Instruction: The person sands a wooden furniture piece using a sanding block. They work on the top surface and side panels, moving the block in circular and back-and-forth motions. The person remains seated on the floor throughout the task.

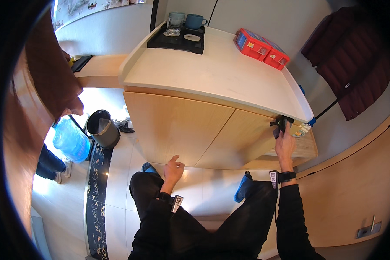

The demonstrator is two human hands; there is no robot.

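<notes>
My right hand (285, 146) is raised to the right end of a light wooden cabinet (182, 120), just under its white countertop (211, 71). Its fingers are closed on a dark item (279, 126), perhaps a pouch or cloth; the exact kind is unclear. My left hand (174, 170) is held low in front of the cabinet doors above my left knee, fingers partly spread and holding nothing. On the counter stand a black tray (175, 45) with a clear glass (174, 26) and blue-grey mugs (194, 22), and two red boxes (253, 45).
A dark waste bin (109, 133) and a large blue water bottle (71, 139) stand on the floor at left, near another person's legs (50, 165). A maroon quilted garment (347, 58) hangs at right, above a wooden door (351, 191). Open shelving (305, 144) is at the cabinet's right end.
</notes>
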